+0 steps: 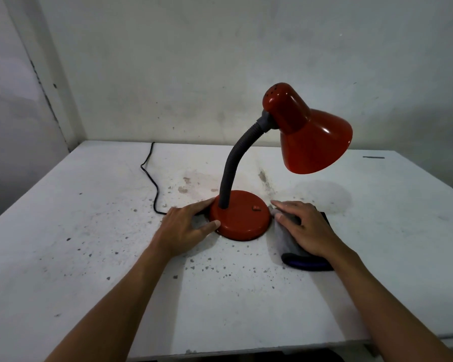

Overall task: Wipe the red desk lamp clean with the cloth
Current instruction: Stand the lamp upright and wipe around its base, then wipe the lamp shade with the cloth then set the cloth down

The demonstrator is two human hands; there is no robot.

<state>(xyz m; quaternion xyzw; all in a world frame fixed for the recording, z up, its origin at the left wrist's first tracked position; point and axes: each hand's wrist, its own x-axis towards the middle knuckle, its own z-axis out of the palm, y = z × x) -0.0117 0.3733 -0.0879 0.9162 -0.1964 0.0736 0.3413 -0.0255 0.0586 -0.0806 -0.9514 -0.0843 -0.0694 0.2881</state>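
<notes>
The head view looks down on a white table, its top speckled with dark flecks and stains, pushed into a corner of pale walls. The red desk lamp stands upright near the middle of the table, a little to the right. Its round red base sits flat on the surface, with a small red switch on top. A grey flexible neck rises from the back of the base and curves over to the right, carrying the red shade, which tilts down and to the right above the table. A black cord runs from behind the base on the left side, snakes across the table and goes over the far edge.

The left hand lies against the left side of the base, fingers spread and loose, thumb touching the base's front rim and the fingers reaching round its far side; it steadies rather than clenches. The right hand rests palm down just right of the base, fingers extended and pressing flat on the cloth. The cloth is grey with a dark, blue-edged hem, lies on the table beside the base, and its tip touches the base's right rim.
</notes>
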